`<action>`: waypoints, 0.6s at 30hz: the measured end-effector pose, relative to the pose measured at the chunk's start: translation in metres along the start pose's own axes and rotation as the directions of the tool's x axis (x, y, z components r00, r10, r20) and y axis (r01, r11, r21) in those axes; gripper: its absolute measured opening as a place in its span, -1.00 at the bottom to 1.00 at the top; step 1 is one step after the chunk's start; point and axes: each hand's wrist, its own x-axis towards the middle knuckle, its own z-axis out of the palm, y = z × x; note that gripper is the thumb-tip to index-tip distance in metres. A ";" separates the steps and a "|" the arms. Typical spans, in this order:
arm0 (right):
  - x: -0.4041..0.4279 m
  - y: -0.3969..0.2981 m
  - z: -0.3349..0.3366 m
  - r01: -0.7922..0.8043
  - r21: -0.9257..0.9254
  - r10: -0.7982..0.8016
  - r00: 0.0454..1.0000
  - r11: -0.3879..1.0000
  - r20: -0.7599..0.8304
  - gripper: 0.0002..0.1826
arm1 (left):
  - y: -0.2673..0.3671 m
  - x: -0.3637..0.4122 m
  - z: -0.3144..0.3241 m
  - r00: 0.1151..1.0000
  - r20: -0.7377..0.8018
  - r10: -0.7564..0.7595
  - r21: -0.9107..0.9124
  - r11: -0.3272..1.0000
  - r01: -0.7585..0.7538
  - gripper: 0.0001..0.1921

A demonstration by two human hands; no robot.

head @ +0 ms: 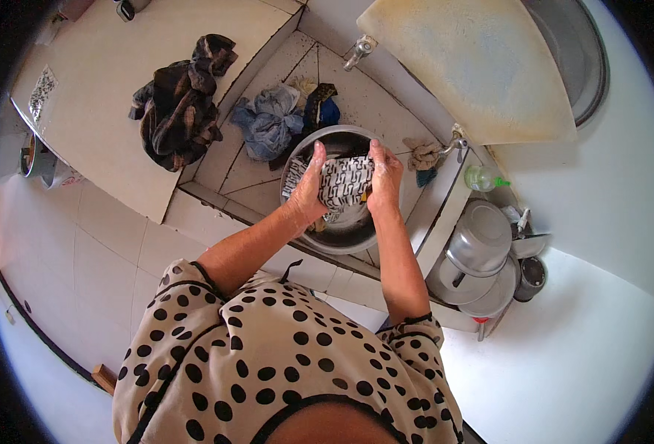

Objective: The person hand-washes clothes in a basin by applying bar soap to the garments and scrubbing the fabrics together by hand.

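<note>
Between my two hands is a white cloth with a black geometric pattern [347, 178], gripped at both sides. My left hand [308, 191] holds its left side, thumb up, and my right hand [383, 176] holds the right side; whitish suds show on the fingers. Under the cloth stands a round metal basin [335, 250], with more of the patterned fabric [293, 176] against its left inner wall. How much else lies in the basin is hidden by my hands. The basin stands in a tiled sink [249, 191].
Bunched blue clothing [269, 119] lies in the sink behind the basin, and a dark plaid garment [179, 108] on the left counter. Two taps, a rear one [361, 51] and a right one [455, 143], reach over the sink. Metal pots [479, 236] and a green-capped bottle [482, 178] stand right.
</note>
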 end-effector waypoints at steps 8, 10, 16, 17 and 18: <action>-0.026 -0.007 0.001 0.109 0.158 -0.112 0.994 0.981 0.010 -0.69 | -0.014 0.018 -0.022 0.952 -0.043 0.303 0.266 0.922 -0.281 -0.70; -0.042 -0.014 0.012 0.272 -0.161 -0.254 0.959 0.949 0.126 -0.70 | -0.013 0.022 -0.025 0.917 -0.057 0.394 0.297 0.884 -0.362 -0.77; -0.019 0.013 0.008 0.686 -0.581 -0.586 0.708 0.437 0.395 -0.77 | -0.029 0.017 -0.016 0.981 -0.089 0.175 0.338 0.931 -0.136 -0.57; -0.006 0.012 -0.003 0.534 -0.759 -0.406 0.829 0.371 0.385 -0.84 | -0.031 0.010 -0.008 0.980 -0.108 0.166 0.333 0.935 -0.121 -0.48; -0.005 0.009 -0.007 0.518 -0.732 -0.364 0.850 0.443 0.381 -0.82 | -0.030 0.004 -0.002 0.929 -0.284 0.238 0.561 0.827 -0.041 -0.47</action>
